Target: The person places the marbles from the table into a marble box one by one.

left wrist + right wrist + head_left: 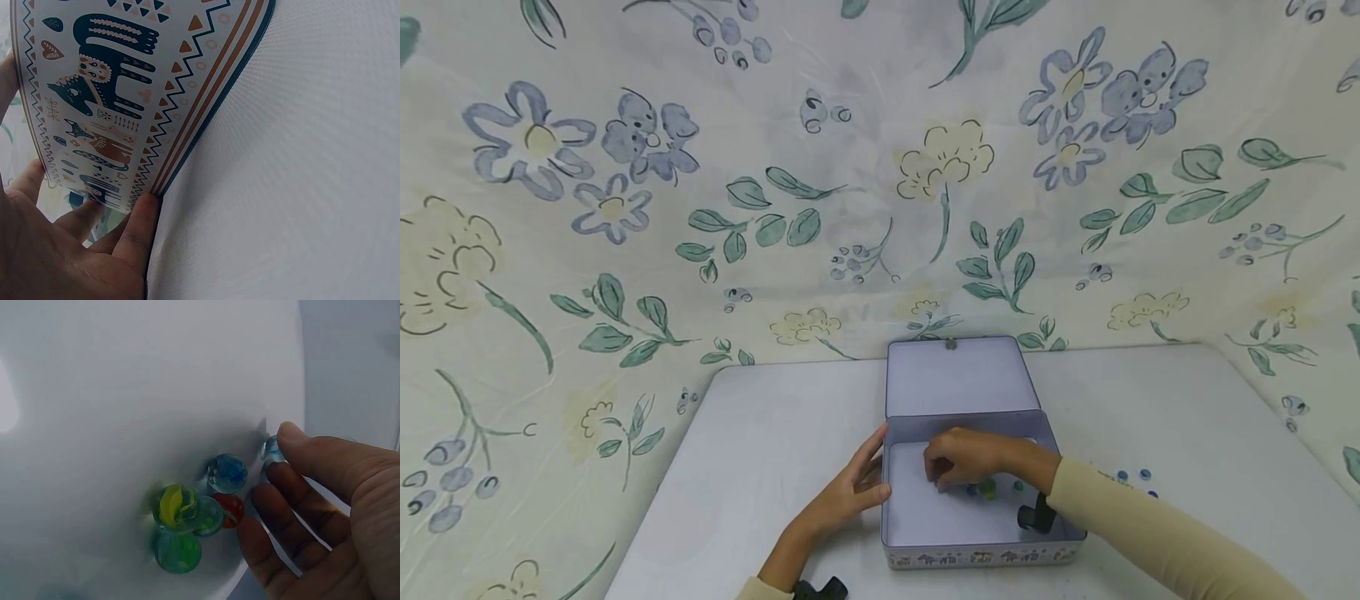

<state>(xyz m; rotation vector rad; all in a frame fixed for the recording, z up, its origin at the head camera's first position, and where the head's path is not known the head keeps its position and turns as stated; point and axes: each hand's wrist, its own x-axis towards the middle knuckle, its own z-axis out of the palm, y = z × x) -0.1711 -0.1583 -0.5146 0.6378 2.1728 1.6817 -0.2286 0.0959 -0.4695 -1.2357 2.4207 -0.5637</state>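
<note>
Marbles gathering in an open tin, one hand steadying, the other over the cluster.

Right hand [966, 461] hovers inside the tin [925, 521] with its fingers [294, 487] loosely spread and holding nothing; a small blue marble [271, 449] touches one fingertip, while the blue marble [227, 473], red marble [230, 509] and green marbles [179, 528] huddle just beyond the fingertips. Left hand [850, 492] lies flat against the tin's outer wall, fingers [139, 231] straight on the patterned side. Judged best done gently: low release, tin braced, so nothing rolls. More marbles [1133, 477] wait on the tabletop [760, 450], beside the right sleeve.
</note>
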